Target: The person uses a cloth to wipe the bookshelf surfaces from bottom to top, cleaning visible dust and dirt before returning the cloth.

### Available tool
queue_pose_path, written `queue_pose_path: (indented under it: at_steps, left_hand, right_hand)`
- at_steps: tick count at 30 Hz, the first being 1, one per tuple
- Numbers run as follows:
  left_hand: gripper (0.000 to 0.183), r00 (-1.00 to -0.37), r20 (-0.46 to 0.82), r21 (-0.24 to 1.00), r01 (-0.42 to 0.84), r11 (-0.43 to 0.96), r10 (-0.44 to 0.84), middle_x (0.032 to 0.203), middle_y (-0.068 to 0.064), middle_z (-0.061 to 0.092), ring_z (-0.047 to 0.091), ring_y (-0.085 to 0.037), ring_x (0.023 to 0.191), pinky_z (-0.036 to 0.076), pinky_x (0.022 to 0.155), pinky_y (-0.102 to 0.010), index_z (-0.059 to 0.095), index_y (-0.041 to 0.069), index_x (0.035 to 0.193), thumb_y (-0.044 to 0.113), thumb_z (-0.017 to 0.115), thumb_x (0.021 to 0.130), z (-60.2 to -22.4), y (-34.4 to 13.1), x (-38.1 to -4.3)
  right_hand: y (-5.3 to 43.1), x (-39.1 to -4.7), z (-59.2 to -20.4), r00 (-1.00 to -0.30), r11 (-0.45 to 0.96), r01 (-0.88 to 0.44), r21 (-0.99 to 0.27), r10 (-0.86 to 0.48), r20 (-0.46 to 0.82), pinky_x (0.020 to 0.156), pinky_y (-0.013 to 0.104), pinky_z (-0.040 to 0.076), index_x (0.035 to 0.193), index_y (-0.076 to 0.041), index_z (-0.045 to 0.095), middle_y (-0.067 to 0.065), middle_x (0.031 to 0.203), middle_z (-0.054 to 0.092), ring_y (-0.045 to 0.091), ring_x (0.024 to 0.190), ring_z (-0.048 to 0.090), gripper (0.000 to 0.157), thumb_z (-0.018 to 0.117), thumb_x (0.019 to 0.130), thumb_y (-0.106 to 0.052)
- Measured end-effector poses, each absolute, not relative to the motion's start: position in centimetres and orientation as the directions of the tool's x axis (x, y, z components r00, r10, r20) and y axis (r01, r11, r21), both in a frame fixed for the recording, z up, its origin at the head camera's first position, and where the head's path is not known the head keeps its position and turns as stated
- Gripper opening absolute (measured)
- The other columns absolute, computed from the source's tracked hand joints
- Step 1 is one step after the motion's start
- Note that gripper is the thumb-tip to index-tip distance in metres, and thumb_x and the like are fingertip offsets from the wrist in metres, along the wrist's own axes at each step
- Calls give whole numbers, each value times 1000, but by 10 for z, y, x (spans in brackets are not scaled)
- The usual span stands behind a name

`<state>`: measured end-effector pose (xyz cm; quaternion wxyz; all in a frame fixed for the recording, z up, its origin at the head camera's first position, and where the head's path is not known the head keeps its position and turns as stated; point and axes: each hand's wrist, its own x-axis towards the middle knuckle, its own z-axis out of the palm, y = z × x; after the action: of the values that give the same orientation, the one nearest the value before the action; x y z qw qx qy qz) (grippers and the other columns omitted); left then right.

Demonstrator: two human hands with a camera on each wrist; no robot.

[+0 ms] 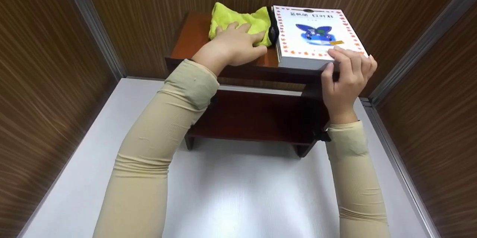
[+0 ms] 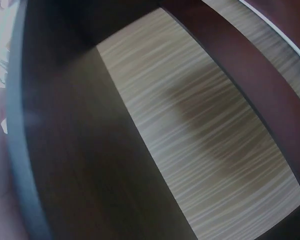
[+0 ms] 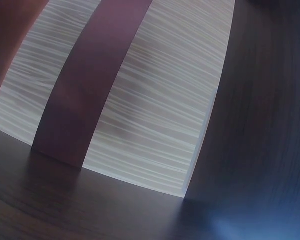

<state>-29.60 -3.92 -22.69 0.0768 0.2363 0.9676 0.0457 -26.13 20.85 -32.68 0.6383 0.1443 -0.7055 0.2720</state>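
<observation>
A yellow-green cloth [image 1: 238,18] with a black edge lies bunched on the top board of a small red-brown shelf [image 1: 193,31]. My left hand [image 1: 238,44] rests on it with the fingers spread. To its right is a thick white book [image 1: 316,14], its cover bearing a blue butterfly picture and a leaf border; whether it is one book or a stack I cannot tell. My right hand [image 1: 348,72] holds the front right corner of the book, fingertips on the cover and thumb at the front edge. Both wrist views mainly show the shelf's underside.
Below the top board sits a lower shelf board [image 1: 257,115]. Wood-grain walls [image 1: 52,81] enclose the shelf on the left, back and right, with metal strips at the corners. The floor [image 1: 231,193] is white and glossy.
</observation>
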Motion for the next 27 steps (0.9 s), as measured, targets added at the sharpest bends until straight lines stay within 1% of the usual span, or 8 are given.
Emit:
queue_pose_path:
  at_steps: [9,14,27]
  left_hand:
    - [61,-885,-208,129,397,909,416,156,-7,-4,-6,-35,139,-2,104,-63,7,37,149,57,15,91,-217,-27,-319]
    - [61,-898,-239,131,348,929,370,156,-7,-4,-6,-36,139,-1,104,-63,6,36,149,57,15,92,-214,-24,-330]
    - [59,-926,-137,124,337,933,353,156,-4,-5,-8,-32,140,-6,105,-60,5,37,149,55,13,93,-226,-30,-344]
  right_hand:
    - [210,-262,-327,-142,809,-553,-197,142,980,101,43,22,89,-7,71,5,96,67,28,94,51,27,52,79,-23]
    - [209,-264,-328,-143,807,-559,-192,134,981,101,44,23,90,-8,71,5,96,67,27,94,51,27,52,79,-24]
    - [207,-268,-329,-158,805,-560,-197,130,979,102,42,21,91,-9,71,4,97,67,27,95,51,28,53,79,-25]
